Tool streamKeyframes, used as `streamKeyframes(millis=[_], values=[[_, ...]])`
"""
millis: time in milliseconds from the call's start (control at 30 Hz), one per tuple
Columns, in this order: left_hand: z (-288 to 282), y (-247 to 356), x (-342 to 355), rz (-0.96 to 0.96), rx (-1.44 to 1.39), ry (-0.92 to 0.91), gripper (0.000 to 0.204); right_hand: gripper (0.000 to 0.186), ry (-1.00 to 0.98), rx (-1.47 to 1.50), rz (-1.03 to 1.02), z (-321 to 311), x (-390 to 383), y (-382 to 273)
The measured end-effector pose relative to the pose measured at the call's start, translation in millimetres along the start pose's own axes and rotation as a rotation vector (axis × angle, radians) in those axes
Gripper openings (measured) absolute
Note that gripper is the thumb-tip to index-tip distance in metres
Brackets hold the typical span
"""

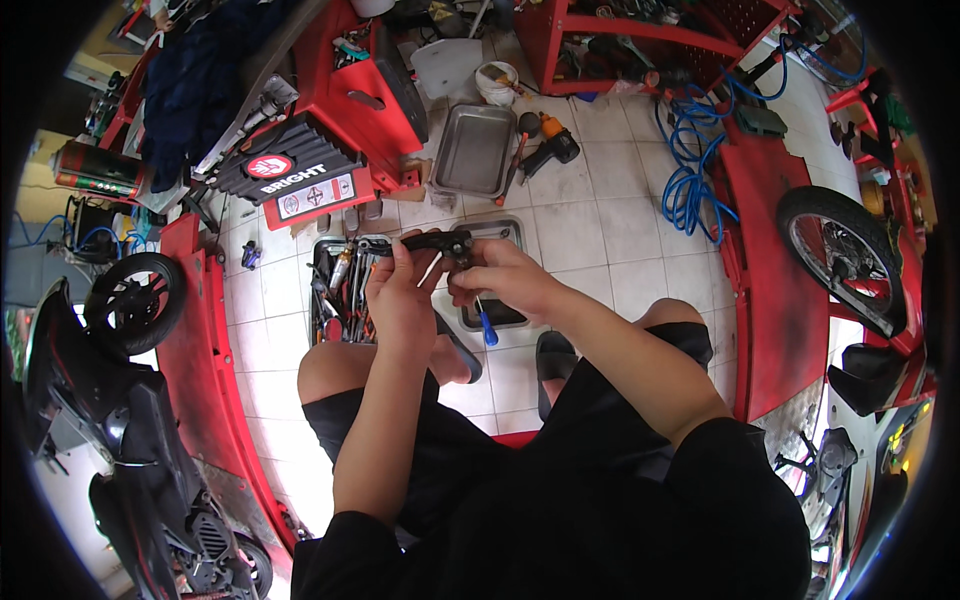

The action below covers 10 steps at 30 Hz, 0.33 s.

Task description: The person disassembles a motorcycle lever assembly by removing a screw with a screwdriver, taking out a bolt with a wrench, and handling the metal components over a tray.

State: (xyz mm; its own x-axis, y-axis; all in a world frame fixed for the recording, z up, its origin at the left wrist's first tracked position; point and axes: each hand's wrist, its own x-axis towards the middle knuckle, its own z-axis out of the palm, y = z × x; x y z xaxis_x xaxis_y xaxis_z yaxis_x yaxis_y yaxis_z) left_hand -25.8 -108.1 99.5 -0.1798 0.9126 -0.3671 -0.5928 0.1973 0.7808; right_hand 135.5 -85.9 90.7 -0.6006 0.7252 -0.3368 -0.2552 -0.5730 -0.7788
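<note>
Between my hands, above the floor, is a dark elongated metal part (pixel 430 241) with a rounded, bolted-looking end; its exact kind I cannot make out. My left hand (pixel 398 295) is closed on its left portion, thumb up along it. At the other end, my right hand (pixel 512 280) has its fingers curled around the part. Below the right fingers shows a blue screwdriver handle (pixel 488 330), its thin shaft pointing up toward them; whether the hand holds it is unclear. Under the hands a metal tray (pixel 510 312) is partly hidden.
A tray of hand tools (pixel 342 290) lies left of my hands. Farther off are an empty metal pan (pixel 474 150), a black power drill (pixel 550 152), a red tool cabinet (pixel 360 120) and a coiled blue hose (pixel 690 170). Red lift platforms (pixel 195 350) with motorcycles flank me.
</note>
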Motion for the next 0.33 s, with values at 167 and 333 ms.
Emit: streamKeyframes(millis=[167,333], values=[[-0.9,4.0,1.7,0.018,-0.028,0.034,0.030,0.024,0.059,-0.411,-0.122,2.6,0.0,3.3],[-5.3,0.5,3.1,-0.068,-0.001,0.062,0.041,0.030,0.204,-0.686,-0.326,8.8,-4.3,2.1]])
